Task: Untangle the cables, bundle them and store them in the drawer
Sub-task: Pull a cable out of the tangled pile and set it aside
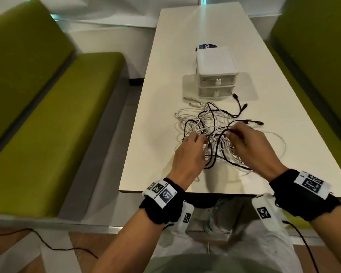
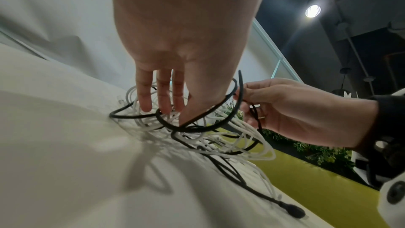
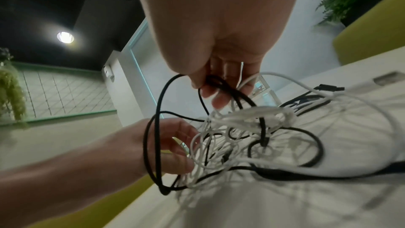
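A tangle of white cables (image 1: 187, 115) and black cables (image 1: 211, 154) lies on the white table (image 1: 205, 26), near its front edge. My left hand (image 1: 202, 139) reaches into the tangle's left side, thumb and fingers (image 2: 145, 103) closing on white strands (image 3: 252, 115). My right hand (image 1: 231, 134) pinches a black cable (image 3: 157, 110) between thumb and fingertips (image 3: 219, 103) and holds a loop of it above the pile. Behind the tangle stands a small white drawer unit (image 1: 217, 62), its two drawers pushed in.
Black plugs (image 1: 254, 122) stick out at the tangle's right and a white loop (image 1: 280, 142) trails further right. A blue round label (image 1: 207, 46) lies behind the drawer unit. Green benches (image 1: 47, 115) flank the table on both sides.
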`<action>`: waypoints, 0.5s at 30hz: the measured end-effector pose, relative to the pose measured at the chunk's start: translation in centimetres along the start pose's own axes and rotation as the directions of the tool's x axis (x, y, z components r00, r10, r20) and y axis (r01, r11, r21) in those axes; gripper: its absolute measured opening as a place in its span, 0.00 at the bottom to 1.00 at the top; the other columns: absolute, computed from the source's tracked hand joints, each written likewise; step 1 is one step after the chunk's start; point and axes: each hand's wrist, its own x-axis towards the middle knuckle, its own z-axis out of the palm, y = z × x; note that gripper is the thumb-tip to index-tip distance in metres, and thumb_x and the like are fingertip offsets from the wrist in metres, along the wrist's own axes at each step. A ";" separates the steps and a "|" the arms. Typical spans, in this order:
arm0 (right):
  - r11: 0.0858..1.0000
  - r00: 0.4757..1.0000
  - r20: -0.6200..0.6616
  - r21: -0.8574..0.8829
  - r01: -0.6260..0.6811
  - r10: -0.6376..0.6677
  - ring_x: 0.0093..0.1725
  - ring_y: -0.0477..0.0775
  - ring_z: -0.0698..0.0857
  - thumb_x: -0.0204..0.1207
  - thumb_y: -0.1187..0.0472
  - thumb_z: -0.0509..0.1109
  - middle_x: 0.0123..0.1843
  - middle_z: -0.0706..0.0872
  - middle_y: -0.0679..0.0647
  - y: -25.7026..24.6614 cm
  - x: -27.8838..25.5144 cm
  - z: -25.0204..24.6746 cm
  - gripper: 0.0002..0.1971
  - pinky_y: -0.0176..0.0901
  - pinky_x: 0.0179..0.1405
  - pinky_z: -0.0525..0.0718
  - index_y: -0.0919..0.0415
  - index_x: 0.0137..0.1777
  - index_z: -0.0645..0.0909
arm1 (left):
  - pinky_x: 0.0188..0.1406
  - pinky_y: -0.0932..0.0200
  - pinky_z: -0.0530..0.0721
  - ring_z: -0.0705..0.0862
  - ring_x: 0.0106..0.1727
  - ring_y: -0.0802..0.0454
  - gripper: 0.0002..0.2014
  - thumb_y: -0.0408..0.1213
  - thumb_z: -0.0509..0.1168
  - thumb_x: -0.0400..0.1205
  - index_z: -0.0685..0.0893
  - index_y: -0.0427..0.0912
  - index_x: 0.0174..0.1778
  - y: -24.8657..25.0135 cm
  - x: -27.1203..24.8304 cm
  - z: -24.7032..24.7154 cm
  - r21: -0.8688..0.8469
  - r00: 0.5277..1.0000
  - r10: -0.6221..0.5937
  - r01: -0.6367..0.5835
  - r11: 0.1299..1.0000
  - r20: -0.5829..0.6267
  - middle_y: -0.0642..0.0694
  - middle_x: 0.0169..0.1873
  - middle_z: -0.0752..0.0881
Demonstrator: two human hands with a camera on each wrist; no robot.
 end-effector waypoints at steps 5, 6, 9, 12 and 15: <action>0.994 1.000 -0.024 0.105 0.017 -0.014 0.25 0.48 0.75 0.83 0.58 0.66 0.26 0.78 0.51 -1.0 0.7 -0.4 0.06 0.37 0.27 0.76 0.56 0.44 0.78 | 0.40 0.50 0.79 0.83 0.49 0.41 0.17 0.26 0.63 0.76 0.80 0.43 0.60 -0.7 0.3 -0.7 -0.070 0.999 0.003 -0.007 0.998 -0.050 0.46 0.54 0.80; 0.995 0.999 -0.033 0.098 0.022 -0.019 0.25 0.47 0.74 0.83 0.58 0.66 0.26 0.77 0.52 -1.1 0.8 -0.5 0.06 0.31 0.25 0.72 0.57 0.44 0.79 | 0.42 0.50 0.81 0.84 0.50 0.42 0.15 0.28 0.62 0.78 0.81 0.44 0.60 -0.8 0.3 -0.9 -0.097 0.998 -0.005 -0.001 0.995 -0.061 0.47 0.54 0.81; 0.988 0.995 -0.097 0.154 -0.010 0.025 0.28 0.45 0.73 0.83 0.57 0.66 0.29 0.79 0.50 -1.3 1.3 -1.2 0.08 0.31 0.30 0.75 0.58 0.44 0.80 | 0.56 0.52 0.81 0.84 0.54 0.51 0.11 0.37 0.59 0.84 0.84 0.48 0.59 -1.3 0.2 -1.6 -0.350 0.993 -0.100 0.072 0.934 -0.063 0.51 0.57 0.85; 0.911 0.985 -0.119 0.408 -0.068 0.127 0.25 0.45 0.73 0.85 0.59 0.64 0.29 0.73 0.51 -2.1 2.0 -2.2 0.09 0.46 0.30 0.86 0.60 0.45 0.81 | 0.68 0.57 0.76 0.79 0.65 0.62 0.18 0.52 0.58 0.83 0.84 0.49 0.63 -2.4 -0.4 -2.5 -0.596 0.994 -0.111 0.101 0.797 0.021 0.56 0.65 0.82; 0.910 0.995 -0.081 0.414 -0.022 0.061 0.19 0.55 0.75 0.85 0.60 0.64 0.30 0.76 0.58 -3.1 3.0 -3.0 0.09 0.50 0.27 0.86 0.63 0.46 0.79 | 0.71 0.62 0.72 0.72 0.74 0.64 0.27 0.64 0.62 0.78 0.83 0.51 0.66 -3.4 -0.3 -2.3 -0.453 0.993 0.031 0.024 0.891 0.115 0.59 0.76 0.72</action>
